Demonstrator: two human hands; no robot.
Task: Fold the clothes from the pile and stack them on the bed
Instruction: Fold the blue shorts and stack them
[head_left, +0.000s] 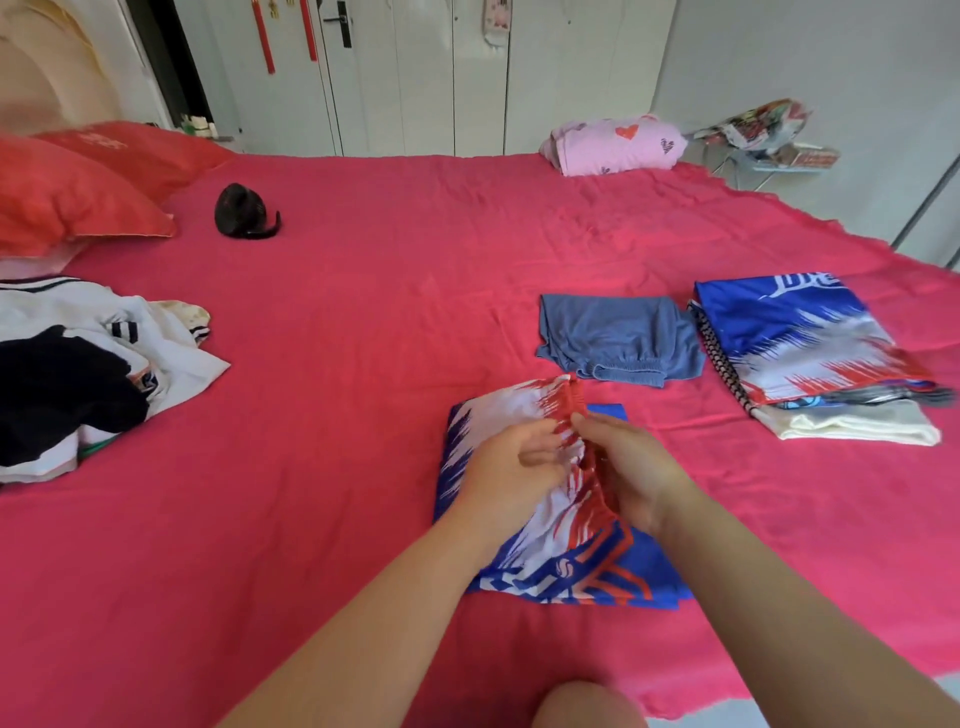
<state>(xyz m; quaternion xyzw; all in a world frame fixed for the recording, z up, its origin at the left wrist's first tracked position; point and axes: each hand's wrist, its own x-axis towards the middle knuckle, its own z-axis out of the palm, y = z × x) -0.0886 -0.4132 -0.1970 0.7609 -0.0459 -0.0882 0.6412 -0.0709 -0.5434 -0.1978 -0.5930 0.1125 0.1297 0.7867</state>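
1. White letters on the top garment of the folded stack (810, 353) and orange ones on the blue, white and red shorts (540, 545) are too broken to read.
2. The unfolded pile (93, 364) lies far left on the bed (363, 338). Grey-blue shorts (618, 338) lie between the hands and the stack, with a black object (241, 210) near the red pillows (67, 197).
3. The left hand (511, 467) and right hand (628, 467), close together, pinch the shorts' red waistband with curled fingers.
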